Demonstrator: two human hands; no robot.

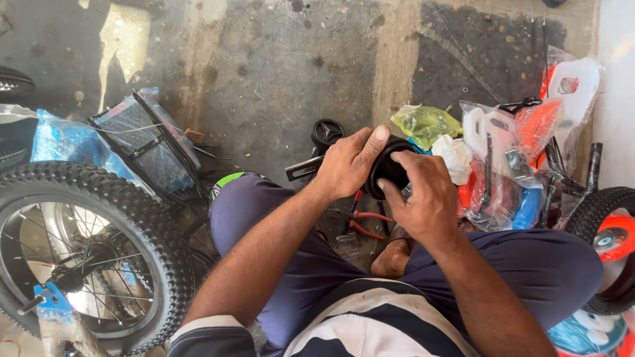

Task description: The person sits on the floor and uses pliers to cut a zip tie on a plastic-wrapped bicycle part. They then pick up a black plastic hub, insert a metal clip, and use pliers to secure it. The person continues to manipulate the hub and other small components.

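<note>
Head view – stained concrete floor (278,73), bicycle wheel (86,251) lying left.

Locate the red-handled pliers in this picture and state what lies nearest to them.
In the head view, the red-handled pliers lie on the floor just right of centre, below the left hand and right hand, between the person's knees.

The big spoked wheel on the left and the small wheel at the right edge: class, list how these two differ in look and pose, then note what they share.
The big spoked wheel has thin wire spokes and a knobby tyre; the small wheel has a solid orange-and-white centre and no spokes visible. The big spoked wheel shows almost whole, while the small wheel is cut off by the frame edge. Both have black tyres and stand on the concrete floor.
</note>
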